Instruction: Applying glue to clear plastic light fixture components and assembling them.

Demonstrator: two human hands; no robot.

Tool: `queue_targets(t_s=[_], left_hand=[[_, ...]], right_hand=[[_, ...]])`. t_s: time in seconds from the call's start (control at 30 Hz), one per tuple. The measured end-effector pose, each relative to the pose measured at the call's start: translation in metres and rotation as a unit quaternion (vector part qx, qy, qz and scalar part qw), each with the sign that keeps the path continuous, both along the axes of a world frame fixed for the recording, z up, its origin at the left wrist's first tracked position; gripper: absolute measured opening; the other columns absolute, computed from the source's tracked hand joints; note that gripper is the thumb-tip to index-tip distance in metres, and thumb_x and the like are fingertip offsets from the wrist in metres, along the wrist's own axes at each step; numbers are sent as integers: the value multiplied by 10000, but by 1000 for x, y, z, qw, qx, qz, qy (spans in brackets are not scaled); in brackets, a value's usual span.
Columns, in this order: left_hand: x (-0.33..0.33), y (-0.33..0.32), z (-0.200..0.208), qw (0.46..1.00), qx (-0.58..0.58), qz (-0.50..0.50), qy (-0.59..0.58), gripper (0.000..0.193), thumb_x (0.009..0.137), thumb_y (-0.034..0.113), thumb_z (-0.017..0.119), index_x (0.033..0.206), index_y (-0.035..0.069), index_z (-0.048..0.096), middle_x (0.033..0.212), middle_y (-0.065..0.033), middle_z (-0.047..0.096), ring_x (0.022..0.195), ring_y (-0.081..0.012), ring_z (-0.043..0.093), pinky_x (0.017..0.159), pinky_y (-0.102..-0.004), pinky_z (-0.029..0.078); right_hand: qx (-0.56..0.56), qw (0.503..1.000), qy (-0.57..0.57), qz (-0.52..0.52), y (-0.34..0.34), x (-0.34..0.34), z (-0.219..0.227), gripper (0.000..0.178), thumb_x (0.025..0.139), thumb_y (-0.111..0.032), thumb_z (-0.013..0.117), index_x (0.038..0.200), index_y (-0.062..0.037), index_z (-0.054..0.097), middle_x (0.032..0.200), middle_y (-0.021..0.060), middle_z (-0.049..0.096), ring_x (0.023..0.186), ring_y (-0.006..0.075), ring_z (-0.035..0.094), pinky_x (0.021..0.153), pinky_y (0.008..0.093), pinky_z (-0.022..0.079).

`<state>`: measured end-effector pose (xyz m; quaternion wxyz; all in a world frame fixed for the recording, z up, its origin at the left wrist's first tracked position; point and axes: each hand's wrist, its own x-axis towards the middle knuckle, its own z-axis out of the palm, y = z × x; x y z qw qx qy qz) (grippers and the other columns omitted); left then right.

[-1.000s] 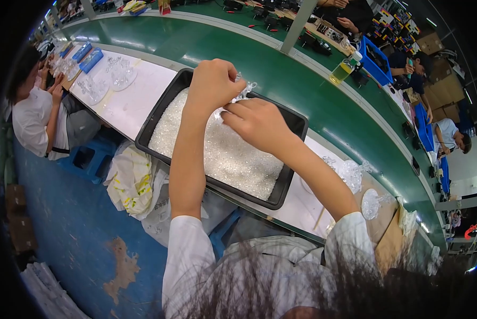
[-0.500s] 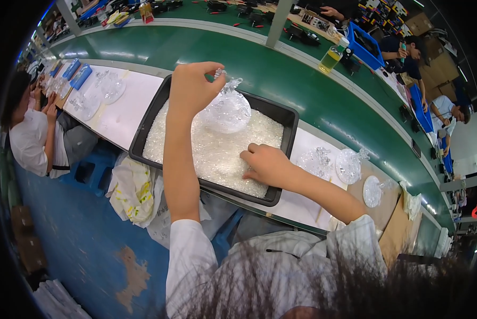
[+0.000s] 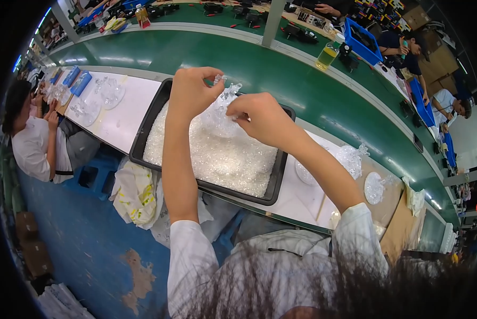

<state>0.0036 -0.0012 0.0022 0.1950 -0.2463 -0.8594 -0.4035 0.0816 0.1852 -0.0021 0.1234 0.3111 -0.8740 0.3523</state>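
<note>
The left hand [image 3: 191, 91] has its thumb and forefinger pressed together on the top edge of a clear plastic bag [image 3: 221, 109], the other fingers curled behind. The right hand [image 3: 259, 116] pinches the same bag at its right side, fingers bunched and bent inward; the exact grip under the knuckles cannot be made out. The bag hangs between the two hands, crinkled and part full of small clear pieces, above the far middle of a black tray [image 3: 149, 123].

The tray sits on a white bench [image 3: 129, 109] and is filled almost to its rim with a heap of clear bits [image 3: 217, 159]. Both forearms rise from the near edge, in white sleeves [image 3: 188, 255], and cross over the tray's near wall.

Just right of the tray, on the bench, lie more clear bags [image 3: 350, 158] and a round clear piece [image 3: 375, 187], near a brown board [image 3: 395, 223]. Beyond the tray runs a green belt [image 3: 196, 50], with a bottle of yellow liquid [image 3: 328, 55] at its far side and blue crates [image 3: 363, 45] farther right.

To the left, another person in a white shirt [image 3: 33, 149] sits at the same bench, hands near clear pieces and blue boxes [image 3: 76, 81]. Below the tray's near left corner a white and yellow cloth [image 3: 134, 191] hangs over the blue floor [image 3: 84, 239]. More people sit at the far right.
</note>
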Motion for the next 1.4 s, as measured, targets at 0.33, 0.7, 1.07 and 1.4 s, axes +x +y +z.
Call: queue_targets(t_s=[0.33,0.7,1.07,1.4], left_hand=[[-1,-2,0,1000,-12,-12,5,213,770,140,762,944,17,760,783,-127,747,654,-193,733,624,-280,554],[1,-3,1,1000,2,-8,-28,191,767,168,740,924,64,773,810,-116,749,656,-210,714,648,-311,555],[-13,-14,-7,998,36,0,-57,237,751,170,761,935,21,768,803,-139,750,671,-200,722,660,-301,563],[-16,-18,-5,989,60,30,-129,250,767,156,764,964,2,760,800,-137,744,707,-185,714,671,-291,550]], right_hand=[[31,994,15,-100,10,-14,15,135,790,-23,712,924,-10,722,814,146,709,746,282,697,731,359,557],[14,997,-22,-69,16,-6,2,116,783,-48,736,895,-19,719,776,134,697,724,282,680,687,359,536],[20,996,52,-77,20,4,-13,130,795,-24,737,921,-13,711,854,136,696,730,287,677,676,359,548],[-31,994,13,-109,20,13,-8,217,785,-28,756,989,11,689,945,126,703,763,246,684,722,332,568]])
